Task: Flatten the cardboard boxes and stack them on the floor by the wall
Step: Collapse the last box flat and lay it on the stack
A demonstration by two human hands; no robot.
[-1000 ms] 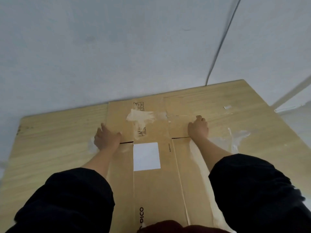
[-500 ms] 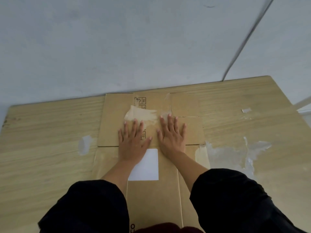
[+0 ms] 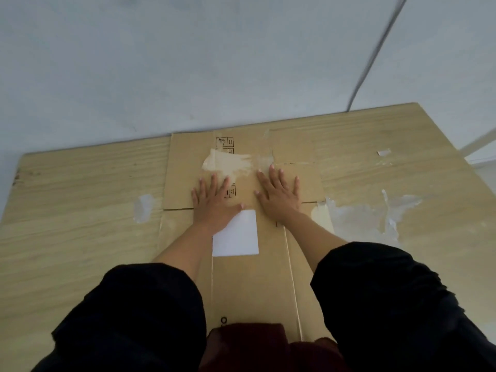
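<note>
Since a second ago both hands have come in from the outer flap edges to the middle, and they lie much as they did half a second ago. The flattened cardboard box [image 3: 247, 277] lies flat on the wooden floor [image 3: 80, 210], its far edge against the grey wall [image 3: 188, 63]. The left hand [image 3: 214, 202] and right hand [image 3: 279, 194] press down side by side on the far flaps, fingers straight and spread, just beyond a white label [image 3: 237, 237]. Torn tape residue [image 3: 228, 162] marks the cardboard ahead of the fingertips. Black sleeves [image 3: 134, 318] cover the arms. White scuffed patches [image 3: 362, 218] mar the floor on the right.
</note>
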